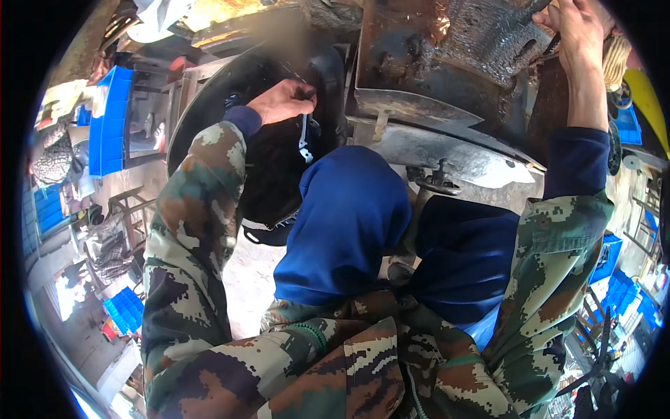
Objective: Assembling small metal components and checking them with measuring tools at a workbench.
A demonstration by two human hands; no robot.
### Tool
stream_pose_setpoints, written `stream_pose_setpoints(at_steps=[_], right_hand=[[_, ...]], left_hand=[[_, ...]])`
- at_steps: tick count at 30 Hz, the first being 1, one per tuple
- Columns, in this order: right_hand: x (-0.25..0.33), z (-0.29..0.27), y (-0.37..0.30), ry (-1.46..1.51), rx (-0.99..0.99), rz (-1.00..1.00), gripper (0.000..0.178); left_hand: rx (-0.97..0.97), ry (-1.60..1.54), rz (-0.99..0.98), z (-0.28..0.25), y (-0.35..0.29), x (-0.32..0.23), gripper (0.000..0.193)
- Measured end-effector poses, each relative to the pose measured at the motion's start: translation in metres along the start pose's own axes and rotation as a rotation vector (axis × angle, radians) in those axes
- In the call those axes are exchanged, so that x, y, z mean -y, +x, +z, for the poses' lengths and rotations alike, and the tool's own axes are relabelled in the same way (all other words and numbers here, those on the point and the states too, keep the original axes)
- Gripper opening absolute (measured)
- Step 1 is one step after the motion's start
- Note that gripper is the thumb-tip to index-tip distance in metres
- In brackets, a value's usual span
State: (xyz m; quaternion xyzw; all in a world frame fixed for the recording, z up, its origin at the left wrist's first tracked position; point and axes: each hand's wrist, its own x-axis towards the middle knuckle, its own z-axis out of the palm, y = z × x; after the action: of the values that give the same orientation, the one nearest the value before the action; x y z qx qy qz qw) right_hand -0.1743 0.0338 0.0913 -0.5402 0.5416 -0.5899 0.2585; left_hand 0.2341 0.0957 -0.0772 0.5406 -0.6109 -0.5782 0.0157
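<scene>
A slim metal piece point(305, 145) hangs over a black tub point(269, 178), its upper end pinched between the left hand's point(285, 102) thumb and fingers. The right hand point(578, 33) reaches to a grimy metal machine point(481, 45), fingers curled; whether they grip anything, I cannot tell.

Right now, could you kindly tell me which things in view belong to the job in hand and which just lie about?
Seemingly in use:
left hand, holding metal piece
black tub
right hand, at greasy machine

Seemingly lying about:
upper-left blue crate
lower-left blue crate
</scene>
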Motion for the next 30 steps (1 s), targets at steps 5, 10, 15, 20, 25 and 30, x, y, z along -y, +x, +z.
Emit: stream_pose_setpoints(at_steps=[5,10,15,20,25,30], right_hand=[[-0.001,0.002,0.000,0.010,0.032,-0.009,0.027],[-0.004,-0.005,0.001,-0.029,0.012,0.010,0.027],[0.000,0.000,-0.002,0.015,0.057,-0.034,0.026],[0.010,0.002,-0.002,0.078,0.061,0.056,0.024],[0.007,0.000,0.004,0.106,0.089,0.038,0.030],[0.002,0.002,0.001,0.083,0.088,-0.019,0.023]], left_hand=[[0.000,-0.071,0.140,-0.005,-0.033,0.020,0.011],[-0.094,-0.304,0.167,0.010,-0.050,0.028,0.012],[-0.473,-0.552,0.063,-0.012,-0.092,0.031,0.006],[-0.758,-0.882,0.170,-0.021,-0.098,0.042,0.013],[-0.773,-0.952,-0.166,-0.019,-0.106,0.082,0.023],[-0.697,-0.949,-0.384,-0.016,-0.119,0.086,0.021]])
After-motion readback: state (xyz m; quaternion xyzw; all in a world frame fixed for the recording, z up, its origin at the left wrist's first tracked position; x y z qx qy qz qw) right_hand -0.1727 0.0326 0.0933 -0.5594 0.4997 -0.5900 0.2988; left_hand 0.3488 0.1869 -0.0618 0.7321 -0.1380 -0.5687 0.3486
